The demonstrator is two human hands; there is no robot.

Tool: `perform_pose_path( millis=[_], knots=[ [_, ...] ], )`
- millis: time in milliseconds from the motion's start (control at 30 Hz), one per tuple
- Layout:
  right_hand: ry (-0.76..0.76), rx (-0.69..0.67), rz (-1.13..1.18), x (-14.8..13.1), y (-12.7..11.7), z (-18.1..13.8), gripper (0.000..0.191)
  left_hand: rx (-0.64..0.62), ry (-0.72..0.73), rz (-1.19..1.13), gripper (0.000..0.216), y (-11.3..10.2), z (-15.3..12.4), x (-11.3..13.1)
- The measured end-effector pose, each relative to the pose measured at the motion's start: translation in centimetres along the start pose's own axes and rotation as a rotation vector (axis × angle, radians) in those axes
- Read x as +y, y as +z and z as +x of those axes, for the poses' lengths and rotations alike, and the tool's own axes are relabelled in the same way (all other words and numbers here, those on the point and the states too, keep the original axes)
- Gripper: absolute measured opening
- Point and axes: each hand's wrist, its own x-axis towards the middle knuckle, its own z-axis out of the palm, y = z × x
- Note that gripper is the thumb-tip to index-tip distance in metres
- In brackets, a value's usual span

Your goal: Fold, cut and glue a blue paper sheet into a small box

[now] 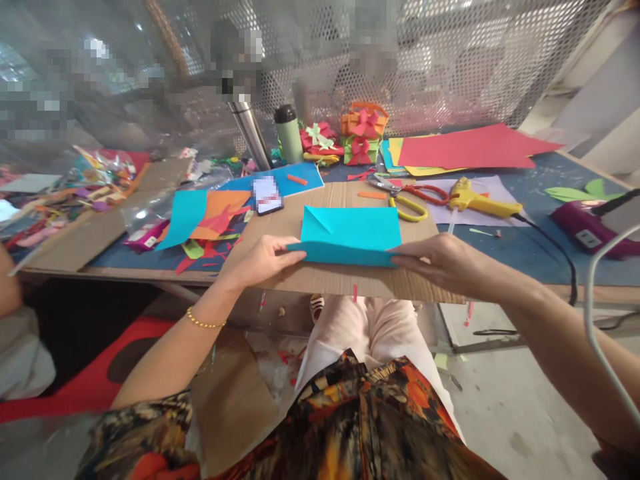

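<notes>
A sheet of turquoise paper (353, 227) lies on a piece of brown cardboard (345, 283), its near edge folded up into a long strip. A diagonal crease marks its far left corner. My left hand (273, 259) pinches the left end of the folded strip between thumb and fingers. At the other end, my right hand (435, 260) pinches the strip the same way. Just beyond the paper lie scissors with red handles (434, 193) and a tool with yellow handles (413, 210). A yellow glue gun (480, 200) rests right of them on pale purple paper.
Coloured sheets, the top one red (465, 147), are stacked at the back right. A phone (267, 195), a green bottle (289, 133), a steel flask (250, 130) and paper flowers (365, 130) stand or lie behind. A white cable (590, 300) hangs by my right arm. Another person's arm (10, 280) shows far left.
</notes>
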Motion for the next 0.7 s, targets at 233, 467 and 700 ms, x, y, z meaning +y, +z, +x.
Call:
perform_pose_path(
  millis=[233, 467, 700],
  knots=[
    [0.374, 0.152, -0.117, 2.9, 0.1, 6.4, 0.027, 0.239, -0.194, 0.205, 0.047, 1.0, 6.5, -0.2],
    [0.504, 0.224, -0.195, 4.9, 3.0, 7.5, 0.036, 0.222, -0.215, 0.346, 0.041, 1.6, 7.3, -0.2],
    [0.431, 0.217, 0.141, 4.6, 2.1, 5.3, 0.075, 0.135, -0.239, 0.482, 0.035, 1.1, 7.6, 0.0]
  ],
)
